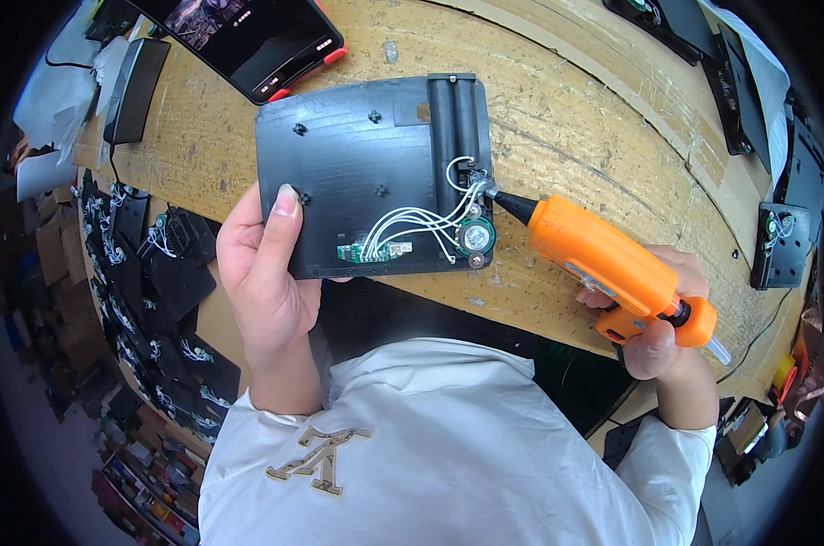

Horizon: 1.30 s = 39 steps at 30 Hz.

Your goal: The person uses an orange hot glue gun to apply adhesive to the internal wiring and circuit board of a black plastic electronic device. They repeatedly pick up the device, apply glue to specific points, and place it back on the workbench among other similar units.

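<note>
My left hand (271, 259) grips the left edge of a flat black plastic panel (348, 173), thumb on top and fingers beneath. Along the panel's right side runs a ribbed black compartment (454, 123). White wires (412, 218) link a small green circuit board (375, 251) with a round silver part on a green base (475, 237) and a spot by the compartment. My right hand (657, 314) is wrapped round an orange glue gun (603, 259), whose dark nozzle meets the wire ends at the panel's right edge. A clear glue stick (719, 351) pokes out of its back.
A phone in a red-cornered holder (257, 45) stands on the worn wooden table (576, 82) beyond the panel. Many similar black wired parts (171, 264) lie at the left, and another wired panel (781, 246) lies at the right. A dark box-shaped device (136, 91) stands far left.
</note>
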Each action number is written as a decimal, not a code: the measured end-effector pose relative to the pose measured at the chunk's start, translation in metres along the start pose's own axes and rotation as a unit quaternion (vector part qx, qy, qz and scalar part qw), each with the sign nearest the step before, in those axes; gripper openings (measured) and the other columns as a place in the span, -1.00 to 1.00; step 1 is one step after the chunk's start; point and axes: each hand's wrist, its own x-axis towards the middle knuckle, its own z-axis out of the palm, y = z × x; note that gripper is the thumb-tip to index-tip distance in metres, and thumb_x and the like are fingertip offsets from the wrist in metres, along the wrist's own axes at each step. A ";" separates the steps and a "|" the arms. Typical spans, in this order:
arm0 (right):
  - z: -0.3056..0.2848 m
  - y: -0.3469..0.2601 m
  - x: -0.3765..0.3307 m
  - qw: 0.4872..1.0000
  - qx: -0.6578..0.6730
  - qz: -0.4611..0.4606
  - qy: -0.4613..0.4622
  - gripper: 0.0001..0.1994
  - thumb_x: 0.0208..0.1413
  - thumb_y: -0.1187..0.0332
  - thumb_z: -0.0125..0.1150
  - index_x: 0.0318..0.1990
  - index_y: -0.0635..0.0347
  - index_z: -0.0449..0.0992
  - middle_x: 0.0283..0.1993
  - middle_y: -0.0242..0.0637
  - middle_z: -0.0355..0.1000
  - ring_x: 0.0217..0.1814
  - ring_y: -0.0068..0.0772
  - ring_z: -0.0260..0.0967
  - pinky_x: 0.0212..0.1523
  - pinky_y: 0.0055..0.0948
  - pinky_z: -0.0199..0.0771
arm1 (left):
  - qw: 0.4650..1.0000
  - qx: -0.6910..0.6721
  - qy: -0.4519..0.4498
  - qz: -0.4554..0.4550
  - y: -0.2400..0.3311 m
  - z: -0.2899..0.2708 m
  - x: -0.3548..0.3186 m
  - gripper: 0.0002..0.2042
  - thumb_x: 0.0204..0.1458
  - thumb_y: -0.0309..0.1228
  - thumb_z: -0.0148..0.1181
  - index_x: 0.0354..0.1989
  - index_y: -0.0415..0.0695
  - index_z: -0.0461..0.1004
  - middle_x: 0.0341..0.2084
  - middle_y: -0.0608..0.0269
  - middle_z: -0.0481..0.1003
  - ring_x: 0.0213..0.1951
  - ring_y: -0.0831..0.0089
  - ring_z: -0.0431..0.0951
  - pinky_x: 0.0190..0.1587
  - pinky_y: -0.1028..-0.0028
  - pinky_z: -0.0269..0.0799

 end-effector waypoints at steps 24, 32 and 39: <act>0.002 -0.003 0.003 0.999 0.038 0.001 0.029 -0.41 0.07 -0.19 0.03 -0.39 0.29 0.51 -0.63 -0.27 0.33 -0.62 -0.33 0.33 -0.56 -0.46 0.30 | 0.999 0.014 -0.028 0.012 -0.002 -0.004 0.003 -0.74 0.22 -0.46 -0.05 -0.05 -0.42 0.38 -0.33 0.12 0.54 -0.39 0.58 0.55 -0.37 0.62 0.48; -0.008 -0.017 0.011 0.993 -0.115 -0.006 0.023 -0.62 -0.04 0.09 0.24 -0.34 0.32 0.50 -0.56 -0.18 0.37 -0.59 -0.24 0.36 -0.53 -0.40 0.35 | 0.986 0.128 -0.053 0.094 -0.008 -0.007 -0.011 -0.77 0.18 -0.51 0.00 -0.06 -0.42 0.39 -0.28 0.21 0.51 -0.27 0.64 0.44 -0.19 0.66 0.30; -0.013 -0.040 0.019 0.842 -0.521 0.000 0.138 -0.69 -0.20 0.37 0.43 -0.33 0.32 0.46 -0.36 -0.07 0.47 -0.35 -0.07 0.42 -0.32 -0.29 0.45 | 0.977 0.128 -0.044 0.163 0.017 -0.002 -0.026 -0.77 0.20 -0.50 -0.03 -0.07 -0.40 0.39 -0.31 0.32 0.48 -0.31 0.69 0.40 -0.22 0.67 0.29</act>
